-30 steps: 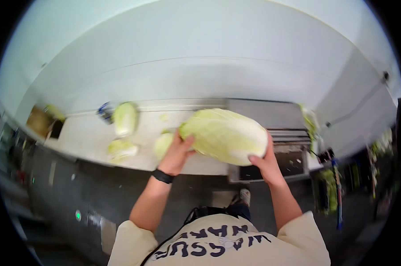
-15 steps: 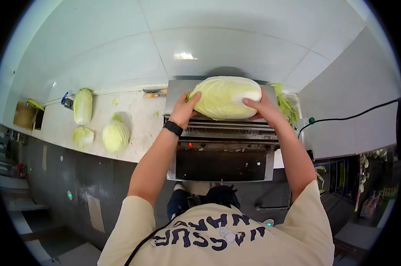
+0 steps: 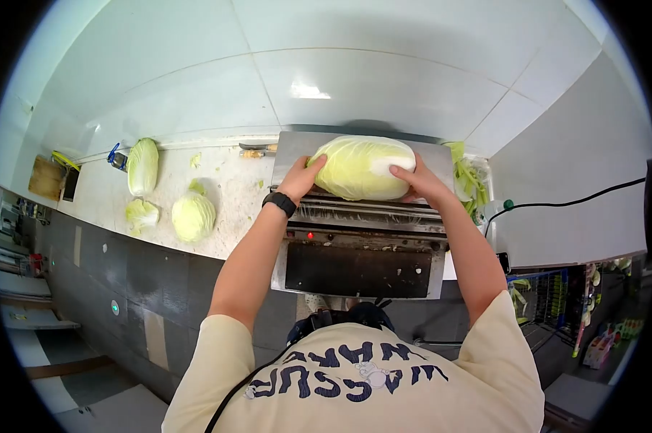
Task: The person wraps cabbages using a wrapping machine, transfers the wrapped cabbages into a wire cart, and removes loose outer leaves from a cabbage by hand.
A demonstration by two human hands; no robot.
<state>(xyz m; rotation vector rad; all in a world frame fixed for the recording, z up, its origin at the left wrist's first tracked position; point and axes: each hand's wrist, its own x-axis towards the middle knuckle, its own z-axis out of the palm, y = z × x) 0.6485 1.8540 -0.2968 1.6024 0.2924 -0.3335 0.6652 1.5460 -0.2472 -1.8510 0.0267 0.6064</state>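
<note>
A large napa cabbage (image 3: 362, 167) lies sideways between my two hands, over the metal top of a wrapping machine (image 3: 291, 148). My left hand (image 3: 302, 177) grips its leafy end, thumb on top. On the white base end my right hand (image 3: 421, 180) is closed the same way, fingers partly hidden behind the cabbage. Just below the cabbage, clear plastic film (image 3: 369, 214) stretches across the machine's rollers. A red light (image 3: 311, 235) glows on its front, above a dark hot plate (image 3: 355, 270).
On the white counter (image 3: 232, 195) to the left are another napa cabbage (image 3: 143, 167), a round cabbage (image 3: 194, 216) and a loose leaf (image 3: 142, 215). Knives (image 3: 257, 150) lie by the machine. Leaf trimmings (image 3: 470, 177) sit to its right, near a black cable (image 3: 578, 204).
The napa cabbage has come down slightly toward the machine's top, both hands still on it. The camera view has shifted a little.
</note>
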